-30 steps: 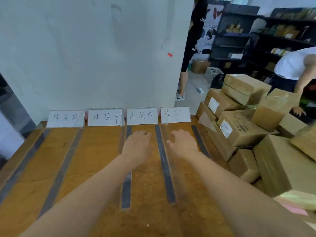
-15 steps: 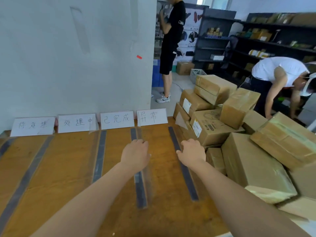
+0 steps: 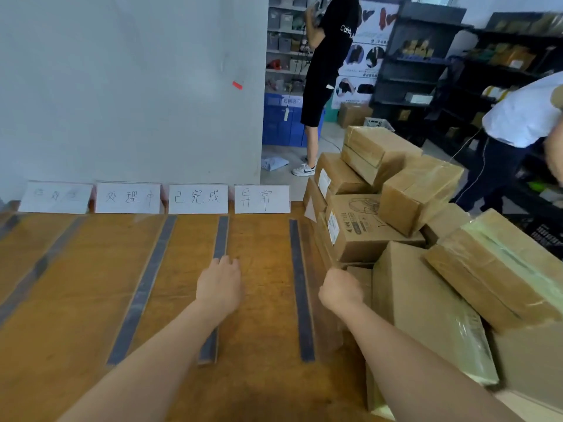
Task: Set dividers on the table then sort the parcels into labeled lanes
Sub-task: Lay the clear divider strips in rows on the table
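Several clear dividers with dark bases run front to back on the wooden table (image 3: 76, 300); one divider (image 3: 221, 239) passes under my left hand and another divider (image 3: 300, 284) lies between my hands. Handwritten lane labels (image 3: 198, 198) lean on the wall at the table's far edge. My left hand (image 3: 219, 287) hovers palm down over the third divider, fingers relaxed. My right hand (image 3: 341, 289) reaches toward the heap of brown parcels (image 3: 365, 236) at the table's right end, fingers curled down near a parcel's edge; whether it grips anything is hidden.
A large taped parcel (image 3: 426, 306) lies right of my right arm. A person in black (image 3: 329, 71) stands beyond the table's far right corner, and a person in a white shirt (image 3: 524, 117) bends at the right. Dark shelving (image 3: 426, 71) lines the back.
My view has swung right, bringing the parcel heap closer to centre. My right hand moved right off the lane to the parcels' edge; my left hand followed over the third divider.
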